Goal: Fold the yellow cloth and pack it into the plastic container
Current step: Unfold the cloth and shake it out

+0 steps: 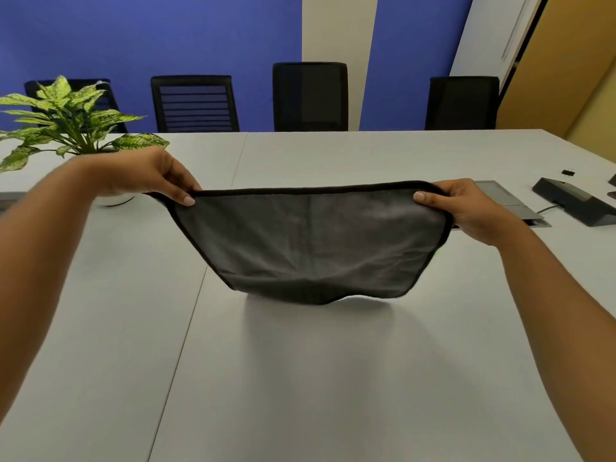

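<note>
One cloth (310, 241) — soft, matt, finely napped fabric, grey on the face shown, edge bound in black tape. One table (300, 378) — smooth pale top, faint sheen. Four chairs (195, 103), backs black and matt.

four chairs (310, 95), one cloth (310, 245), one plant (73, 118)

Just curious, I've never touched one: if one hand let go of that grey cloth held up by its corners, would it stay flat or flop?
Probably flop: the cloth sags in a curve between the left hand and right hand. It seems light, since a thumb-and-finger pinch at each corner carries it. Its matt, fuzzy-looking face suggests it would not slip easily.
</note>
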